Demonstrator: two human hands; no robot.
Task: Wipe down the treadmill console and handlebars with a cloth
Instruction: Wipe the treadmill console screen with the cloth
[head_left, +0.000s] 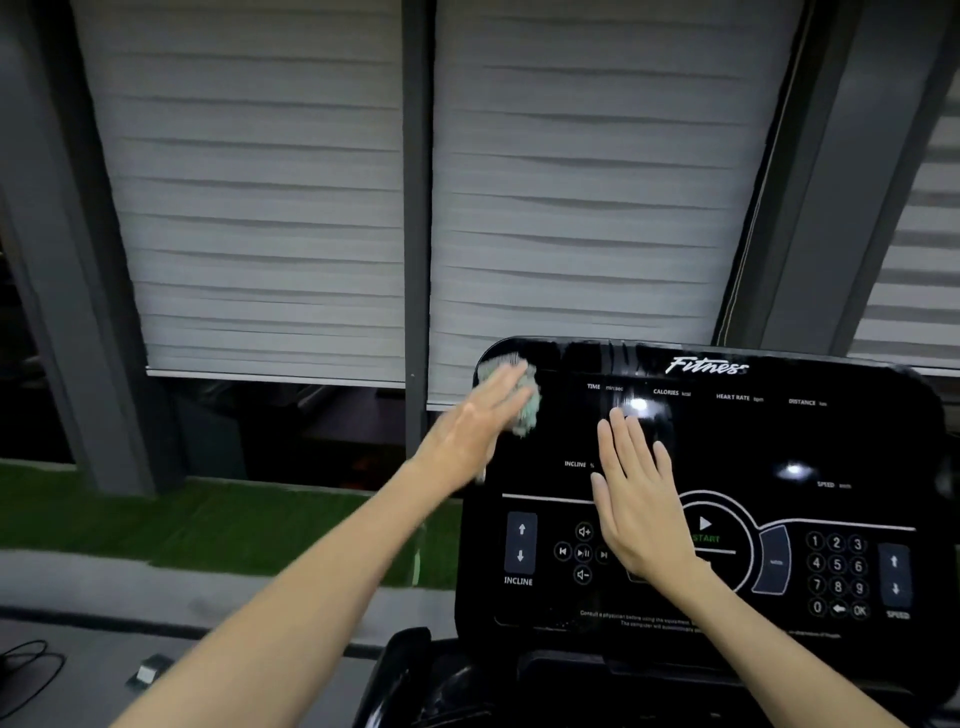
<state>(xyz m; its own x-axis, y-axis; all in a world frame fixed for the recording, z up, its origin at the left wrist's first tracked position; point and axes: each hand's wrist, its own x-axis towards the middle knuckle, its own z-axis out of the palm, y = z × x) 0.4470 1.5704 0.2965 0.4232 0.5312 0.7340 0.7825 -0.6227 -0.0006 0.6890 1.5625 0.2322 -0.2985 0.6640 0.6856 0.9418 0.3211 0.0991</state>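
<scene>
Green turf strip (156, 519) runs along the left, with grey floor nearer. A black cable loop (26, 665) lies at the near-left edge, and just right of it a small grey item (148, 675), too blurred to name. Grey pleated blinds (260, 208) fill the far side.

Left hand (478, 421): fingers straight and together, pressing a pale green cloth (524, 400) flat on the far-left rounded corner of the console (831, 441). The cloth sits right at the console's left edge, partly under the fingers.

Right hand (639, 499): flat on the glossy black panel near centre, fingers straight and slightly spread, holding nothing. Its heel covers the left part of the START ring.

Console text, left to right:
- Top: "TIME min:sec", "Fitness" logo above, "CALORIES kcal", "HEART RATE bpm", "DISTANCE km".
- Mid: "INCLINE %" left, "SPEED" right, unit unreadable.
- Near row: up/down arrows over "INCLINE", media and volume icons, play arrow with green "START", a grey curved button with unreadable text, keypad 0–9 with back arrow and "OK", up/down arrows over "SPEED".
- Near edge: small print starting "Consult a physician before using this equipment"; rest unreadable.

Two glare spots show on the panel. The right half of the panel is uncovered. Glossy black moulding (400, 675) sits below the console's near-left corner; can't tell if it is a handlebar.
</scene>
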